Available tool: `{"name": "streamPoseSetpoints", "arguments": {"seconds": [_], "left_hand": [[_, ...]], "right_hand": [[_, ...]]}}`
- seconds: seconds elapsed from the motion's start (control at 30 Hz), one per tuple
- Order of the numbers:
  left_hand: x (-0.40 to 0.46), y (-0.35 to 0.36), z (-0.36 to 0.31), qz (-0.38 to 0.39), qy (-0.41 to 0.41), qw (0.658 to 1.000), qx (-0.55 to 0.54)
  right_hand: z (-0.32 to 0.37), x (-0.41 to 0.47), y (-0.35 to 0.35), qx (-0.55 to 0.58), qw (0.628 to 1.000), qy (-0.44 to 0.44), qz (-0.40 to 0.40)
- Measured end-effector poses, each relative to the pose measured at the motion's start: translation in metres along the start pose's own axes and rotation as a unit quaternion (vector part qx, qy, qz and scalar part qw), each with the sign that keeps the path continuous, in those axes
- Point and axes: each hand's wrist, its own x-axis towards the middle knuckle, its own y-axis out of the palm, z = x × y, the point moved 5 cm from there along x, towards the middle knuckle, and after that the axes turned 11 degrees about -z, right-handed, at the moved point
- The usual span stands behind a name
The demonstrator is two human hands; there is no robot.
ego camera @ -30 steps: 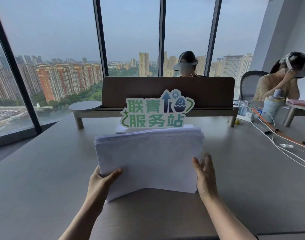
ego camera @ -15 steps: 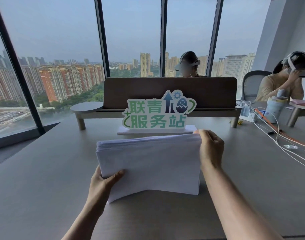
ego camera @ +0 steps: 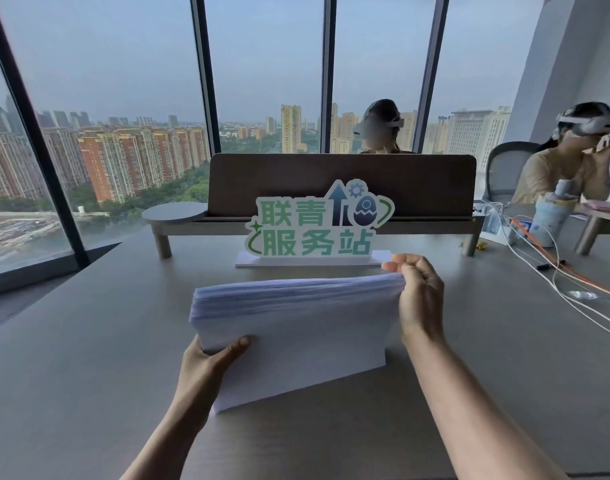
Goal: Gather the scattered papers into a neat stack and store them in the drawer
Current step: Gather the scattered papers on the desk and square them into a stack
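Observation:
A thick stack of white papers point(ego camera: 296, 327) stands on its long edge on the grey table point(ego camera: 88, 358), tilted back toward me. My left hand point(ego camera: 210, 362) grips its lower left side, thumb across the front sheet. My right hand point(ego camera: 417, 299) holds the top right corner, fingers curled over the upper edge. No drawer is in view.
A green and white sign point(ego camera: 317, 226) on a white base stands just behind the stack. Beyond it a brown desk divider point(ego camera: 341, 181) sits on a low shelf. White and orange cables point(ego camera: 556, 271) and a bottle point(ego camera: 553, 216) lie at the right. Two people sit across the table.
My right hand moved from the stack's lower right side up to its top right corner and curled over the edge. The stack has tilted slightly; my left hand kept its grip.

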Motion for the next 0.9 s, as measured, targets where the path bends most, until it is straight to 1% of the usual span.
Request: {"name": "streamPoseSetpoints", "arguments": {"seconds": [0.1,0.2,0.3,0.33,0.37,0.43,0.5,0.57,0.67,0.73,0.83,0.9], "left_hand": [[0.001,0.0,0.001,-0.01,-0.012,1.0,-0.013],[0.001,0.0,0.002,-0.008,-0.029,0.999,-0.031],[0.001,-0.001,0.003,-0.008,-0.041,0.998,-0.042],[0.001,-0.001,0.004,-0.004,-0.045,0.998,-0.045],[0.001,-0.001,0.004,0.001,-0.049,0.998,-0.046],[0.001,-0.001,0.002,0.007,-0.053,0.998,-0.044],[0.0,0.0,-0.001,0.008,-0.048,0.998,-0.042],[-0.001,0.003,-0.004,-0.003,-0.035,0.998,-0.044],[0.0,0.007,-0.009,-0.034,-0.004,0.998,-0.05],[0.001,0.01,-0.013,-0.048,0.012,0.997,-0.056],[0.0,0.011,-0.009,-0.05,0.035,0.998,-0.029],[0.0,0.008,-0.006,-0.048,0.046,0.998,-0.015]], "right_hand": [[0.006,-0.004,0.006,-0.001,0.999,-0.02,0.025],[0.002,-0.002,0.003,0.008,0.998,-0.021,0.055],[-0.012,-0.004,-0.002,0.04,0.988,-0.005,0.15],[-0.02,-0.006,-0.005,0.036,0.983,-0.001,0.181],[-0.027,-0.009,-0.008,0.034,0.978,0.005,0.206],[-0.04,-0.018,-0.013,0.032,0.971,0.048,0.231],[-0.049,-0.026,-0.015,0.014,0.972,0.067,0.224],[-0.048,-0.03,-0.016,0.003,0.98,0.052,0.19],[-0.038,-0.033,-0.011,0.026,0.988,0.046,0.146],[-0.033,-0.034,-0.01,0.028,0.99,0.03,0.133],[-0.039,-0.041,-0.015,-0.001,0.992,0.02,0.127],[-0.043,-0.044,-0.023,-0.011,0.994,0.013,0.104]]}}
